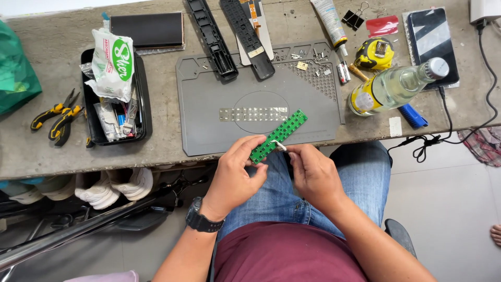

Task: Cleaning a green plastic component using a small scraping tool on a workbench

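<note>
- Over the lap, at the bench edge: the left hand (232, 175) pinches the near end of a long green circuit board (278, 135), fingers closed on it, while the right hand (313, 175) is closed around a small white swab (278, 145) pressed to the board's face.
- The board runs up and away to the right from between the two hands — its near end sits in the left fingers, its far end juts free over the grey work mat (258, 99), touching nothing.
- Risk, by the look of it: the board is held by one end only, so a hard push from the swab could flex it or lever it out of the grip and drop it to the floor.
- A strip of pale contact pads (253, 114) lies on the mat just beyond the board — a slip could knock it.
- Farther back, two black casings (229, 36) and loose screws (308, 55); a stray elbow would scatter them.
- To the right, a clear bottle (396, 86) lies on its side near the edge, close enough to roll if bumped.
- Left, a black tray (143, 112) of tools, then pliers (57, 117).
</note>
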